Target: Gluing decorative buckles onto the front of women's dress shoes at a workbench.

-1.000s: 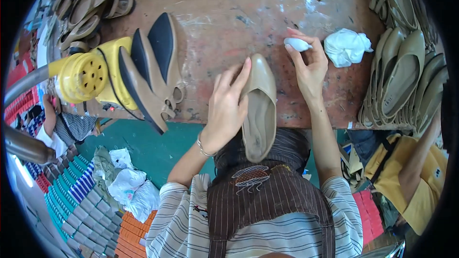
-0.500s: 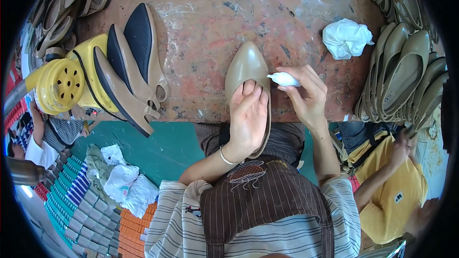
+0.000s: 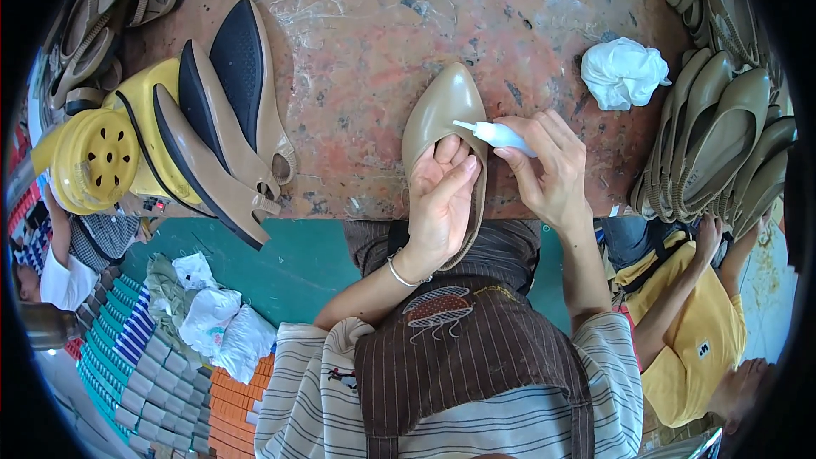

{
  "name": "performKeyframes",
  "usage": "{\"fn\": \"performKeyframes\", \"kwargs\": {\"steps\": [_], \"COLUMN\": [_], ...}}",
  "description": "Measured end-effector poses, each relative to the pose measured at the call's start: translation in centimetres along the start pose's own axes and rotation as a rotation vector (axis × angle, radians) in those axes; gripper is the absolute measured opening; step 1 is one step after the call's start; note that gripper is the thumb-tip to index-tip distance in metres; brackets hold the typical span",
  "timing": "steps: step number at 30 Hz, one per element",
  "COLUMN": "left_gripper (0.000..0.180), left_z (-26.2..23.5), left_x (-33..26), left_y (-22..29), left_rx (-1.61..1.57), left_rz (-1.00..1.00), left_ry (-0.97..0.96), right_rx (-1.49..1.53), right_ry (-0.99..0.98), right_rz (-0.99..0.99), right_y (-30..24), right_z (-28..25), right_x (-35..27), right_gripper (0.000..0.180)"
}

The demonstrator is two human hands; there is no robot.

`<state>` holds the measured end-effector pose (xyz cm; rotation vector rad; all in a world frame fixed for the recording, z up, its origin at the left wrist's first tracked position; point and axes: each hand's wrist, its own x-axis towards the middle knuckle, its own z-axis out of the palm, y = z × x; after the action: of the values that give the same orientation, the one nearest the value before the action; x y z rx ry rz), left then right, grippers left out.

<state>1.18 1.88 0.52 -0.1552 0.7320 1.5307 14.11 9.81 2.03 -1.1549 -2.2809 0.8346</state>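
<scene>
A tan pointed slingback shoe (image 3: pixel 445 100) lies toe away from me at the table's front edge. My left hand (image 3: pixel 442 195) grips it, palm up, with fingertips tucked into its opening. My right hand (image 3: pixel 548 161) pinches a small white squeeze bottle (image 3: pixel 508 138) between thumb and fingers. The bottle's thin nozzle points left, its tip over the shoe's upper near the edge of the opening. I cannot tell whether the tip touches or whether anything comes out.
A crumpled white cloth (image 3: pixel 625 74) lies right of my hands. Stacked tan shoes (image 3: pixel 718 136) stand at the right edge, with a co-worker's hands (image 3: pixel 712 238) at them. Several tan shoes with black soles (image 3: pixel 240 59) lean by a yellow machine (image 3: pixel 102 157) on the left.
The bottle has swung left, its nozzle going from the shoe's right side to over the upper. My left fingers have curled more. The co-worker's hands have shifted at the stacked shoes.
</scene>
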Motion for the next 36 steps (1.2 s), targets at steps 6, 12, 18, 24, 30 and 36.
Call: {"fn": "performKeyframes", "kwargs": {"steps": [6,12,18,24,30,36], "left_gripper": [0.036,0.034,0.036,0.042,0.041,0.035], "left_z": [-0.5,-0.1,-0.2,-1.0,-0.1,-0.7], "left_x": [0.0,0.0,0.0,0.2,0.1,0.0], "left_y": [-0.1,0.0,-0.1,-0.2,0.1,-0.1], "left_rx": [0.014,0.039,0.028,0.045,0.05,0.033], "left_rz": [0.007,-0.012,-0.004,-0.002,-0.02,-0.003], "left_ry": [-0.013,0.032,0.032,-0.059,0.018,-0.03], "right_rx": [-0.041,-0.077,-0.084,-0.089,-0.096,-0.093], "right_ry": [-0.045,-0.062,-0.061,-0.071,-0.07,-0.075], "right_rz": [0.007,0.01,0.005,0.014,0.014,0.005], "right_y": [-0.5,-0.5,-0.7,-0.8,-0.9,-1.1], "right_z": [-0.2,-0.3,-0.3,-0.5,-0.6,-0.4], "right_x": [0.5,0.7,0.9,1.1,1.2,1.4], "right_gripper": [0.02,0.018,0.016,0.015,0.015,0.014]}}
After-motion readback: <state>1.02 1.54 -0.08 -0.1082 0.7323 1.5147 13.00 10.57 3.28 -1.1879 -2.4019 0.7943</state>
